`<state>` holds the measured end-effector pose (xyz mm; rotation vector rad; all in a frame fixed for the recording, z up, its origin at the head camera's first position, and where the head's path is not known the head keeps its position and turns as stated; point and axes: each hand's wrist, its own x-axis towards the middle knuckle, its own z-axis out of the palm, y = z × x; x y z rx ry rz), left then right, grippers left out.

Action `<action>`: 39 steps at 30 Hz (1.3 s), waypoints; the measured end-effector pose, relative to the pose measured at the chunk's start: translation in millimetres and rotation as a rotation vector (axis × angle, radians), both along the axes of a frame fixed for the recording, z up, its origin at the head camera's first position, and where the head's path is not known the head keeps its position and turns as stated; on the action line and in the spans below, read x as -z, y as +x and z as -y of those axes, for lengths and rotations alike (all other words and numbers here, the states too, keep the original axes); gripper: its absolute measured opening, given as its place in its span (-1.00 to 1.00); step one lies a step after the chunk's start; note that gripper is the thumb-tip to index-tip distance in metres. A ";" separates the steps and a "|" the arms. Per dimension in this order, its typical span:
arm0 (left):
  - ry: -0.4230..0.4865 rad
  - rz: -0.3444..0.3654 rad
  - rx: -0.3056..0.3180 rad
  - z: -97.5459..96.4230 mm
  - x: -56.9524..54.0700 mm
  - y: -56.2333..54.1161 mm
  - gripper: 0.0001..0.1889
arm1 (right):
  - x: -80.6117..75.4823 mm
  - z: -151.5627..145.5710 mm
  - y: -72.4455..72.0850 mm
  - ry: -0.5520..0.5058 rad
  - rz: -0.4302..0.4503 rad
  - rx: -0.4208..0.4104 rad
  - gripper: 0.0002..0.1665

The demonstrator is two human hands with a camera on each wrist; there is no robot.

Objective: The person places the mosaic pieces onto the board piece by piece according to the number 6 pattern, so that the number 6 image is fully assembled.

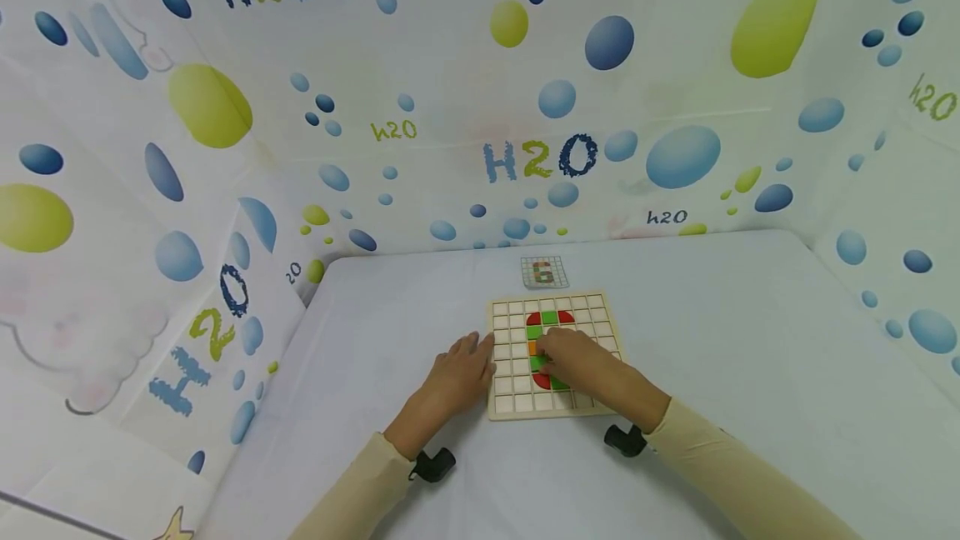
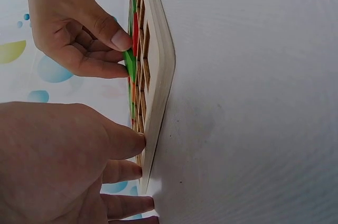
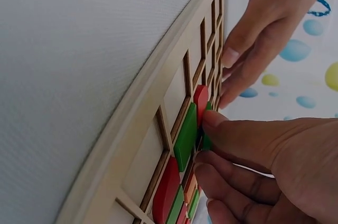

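A wooden grid board (image 1: pixel 512 407) lies on the white-covered table, with red, green and orange tiles set in some of its squares. My right hand (image 1: pixel 576 359) is over the middle of the board. Its thumb and fingers pinch a green tile (image 2: pixel 130 66), which sits tilted at the board's surface in the left wrist view. Beside it in the right wrist view are another green tile (image 3: pixel 185 138) and a red rounded tile (image 3: pixel 167 189). Along the board's left edge rests my left hand (image 1: pixel 459 373), fingers extended, fingertips touching the rim.
Behind the board lies a small card (image 1: pixel 545 272) printed with a grid and a coloured figure. White curtains (image 1: pixel 450 65) with blue and green spots stand around the table. A black wrist camera (image 1: pixel 435 466) hangs under the left wrist, another (image 1: pixel 626 441) under the right.
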<state>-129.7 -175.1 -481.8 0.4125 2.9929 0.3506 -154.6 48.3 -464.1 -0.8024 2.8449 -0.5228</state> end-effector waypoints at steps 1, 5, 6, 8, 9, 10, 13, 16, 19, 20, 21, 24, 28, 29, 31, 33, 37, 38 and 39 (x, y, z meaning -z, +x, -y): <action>0.000 -0.002 0.000 -0.1 -0.3 0.1 -0.42 | -0.4 0.1 0.1 -0.002 0.000 -0.001 -0.78; -0.003 -0.006 0.001 -0.1 -0.7 0.0 -0.42 | -0.3 0.4 -0.8 -0.001 0.002 -0.004 -0.81; -0.005 -0.007 0.001 0.0 -0.7 0.0 -0.42 | -0.1 0.4 -1.0 0.001 0.003 -0.004 -0.81; -0.004 -0.007 0.000 0.3 -0.8 0.1 -0.42 | 0.5 0.4 -1.3 -0.006 0.010 -0.002 -0.81; -0.004 -0.007 -0.001 0.4 -0.8 0.1 -0.42 | 0.7 0.4 -1.4 -0.011 0.013 -0.001 -0.81; -0.003 -0.006 -0.001 0.6 -0.8 0.0 -0.42 | 0.9 0.3 -1.3 -0.016 0.017 0.001 -0.80; -0.003 -0.004 -0.004 0.8 -0.9 -0.1 -0.42 | 1.5 -0.1 -1.1 -0.036 0.025 0.002 -0.79; -0.004 -0.001 -0.006 1.1 -0.8 -0.1 -0.42 | 2.1 -0.5 -0.7 -0.047 0.022 -0.001 -0.76; -0.005 -0.001 -0.004 1.5 -0.9 0.2 -0.42 | 2.7 -0.6 -0.5 -0.052 0.015 -0.006 -0.73; -0.004 -0.004 -0.003 1.7 -0.9 0.4 -0.42 | 2.8 -0.6 -0.6 -0.053 0.015 -0.008 -0.74; -0.005 -0.002 -0.002 1.9 -0.6 0.3 -0.42 | 2.7 -0.6 -0.7 -0.054 0.015 -0.010 -0.73; -0.005 -0.001 -0.001 2.4 -0.6 0.6 -0.42 | 2.8 -0.5 -1.4 -0.052 0.010 -0.015 -0.74; -0.003 -0.007 0.004 3.3 -0.6 1.0 -0.43 | 3.0 -0.3 -1.9 -0.056 0.009 -0.016 -0.76; -0.002 -0.007 0.005 3.5 -0.5 1.0 -0.43 | 3.1 -0.2 -1.9 -0.057 0.009 -0.014 -0.76; -0.001 -0.008 0.008 3.6 -0.5 1.4 -0.43 | 3.4 -0.1 -1.7 -0.064 0.010 -0.011 -0.76; 0.000 -0.007 0.009 3.6 -0.5 1.7 -0.43 | 3.9 0.0 -1.6 -0.066 0.005 -0.011 -0.77; -0.009 -0.004 0.008 3.5 -0.7 1.2 -0.43 | 5.3 0.0 -1.4 -0.078 -0.006 -0.006 -0.77; -0.011 -0.003 0.008 3.6 -0.6 0.8 -0.43 | 5.7 0.0 -1.5 -0.079 -0.008 -0.004 -0.77; -0.014 -0.002 0.008 3.6 -0.4 0.6 -0.43 | 6.0 -0.1 -1.5 -0.080 -0.011 -0.002 -0.77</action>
